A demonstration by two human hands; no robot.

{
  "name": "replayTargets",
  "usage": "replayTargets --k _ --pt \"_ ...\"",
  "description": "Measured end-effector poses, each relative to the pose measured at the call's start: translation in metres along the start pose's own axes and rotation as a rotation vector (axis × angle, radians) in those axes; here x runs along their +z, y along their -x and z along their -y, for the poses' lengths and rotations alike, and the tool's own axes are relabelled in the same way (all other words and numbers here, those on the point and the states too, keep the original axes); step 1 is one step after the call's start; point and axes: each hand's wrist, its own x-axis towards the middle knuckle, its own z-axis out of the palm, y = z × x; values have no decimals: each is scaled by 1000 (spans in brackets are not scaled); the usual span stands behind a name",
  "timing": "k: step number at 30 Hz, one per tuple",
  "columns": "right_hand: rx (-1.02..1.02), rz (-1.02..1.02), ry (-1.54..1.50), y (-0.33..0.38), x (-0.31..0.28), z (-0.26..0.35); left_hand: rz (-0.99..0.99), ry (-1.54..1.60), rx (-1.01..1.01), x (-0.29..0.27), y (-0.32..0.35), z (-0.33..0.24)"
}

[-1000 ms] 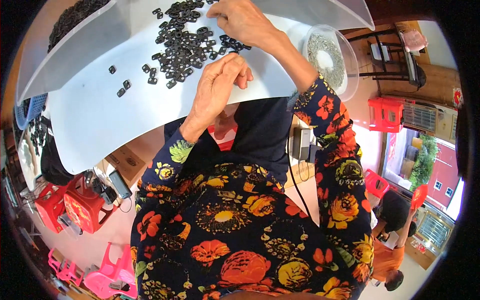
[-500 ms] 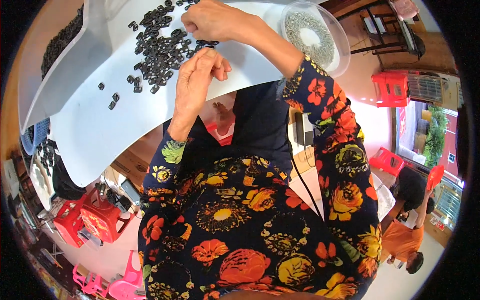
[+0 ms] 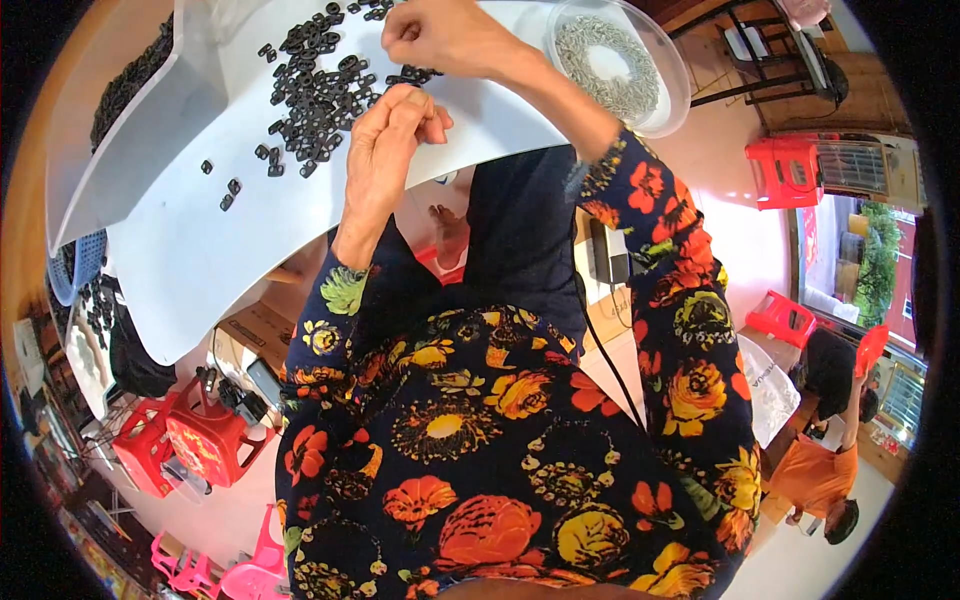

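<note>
Head view: a heap of small black pieces (image 3: pixel 318 95) lies on a white tabletop (image 3: pixel 165 265) at the upper centre-left of the frame, spreading toward the top edge. The right hand (image 3: pixel 447 38) is at the top centre, to the right of the heap, its fingers curled inward toward the palm. Whether they pinch anything, I cannot tell. The left hand (image 3: pixel 382 148) is lower, near the centre top, with its knuckles close to the heap's lower right side. Its fingers are bent and drawn together, the thumb lying along them; whether a piece is held among them cannot be told either.

A small cluster of the black pieces shows between the two hands, just above the left hand's fingers and below the right hand's curled fingers. The main heap is left of both hands' fingers. A few loose pieces lie apart from it, farther left and lower on the tabletop.

At the upper right, beside the right forearm, a clear round tub (image 3: pixel 676 112) contains many thin silvery pieces (image 3: pixel 640 75), ringed around a pale bare middle. A translucent panel (image 3: pixel 125 150) curves across the upper left, with a dark mass (image 3: pixel 132 85) behind it. Below that, at the left, is a blue basket (image 3: pixel 88 265).
</note>
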Motion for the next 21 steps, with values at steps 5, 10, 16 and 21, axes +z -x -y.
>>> replayTargets --k 5,10,16,21 --pt "182 -96 -815 41 4 0 -157 -73 76 5 -3 4" --pt "249 -223 -973 73 22 0 -191 -285 115 11 -5 2" --pt "158 -238 -801 84 25 -13 -158 -344 103 8 -7 5" --pt "84 -267 -754 84 30 -6 -184 -451 81 11 -4 3"
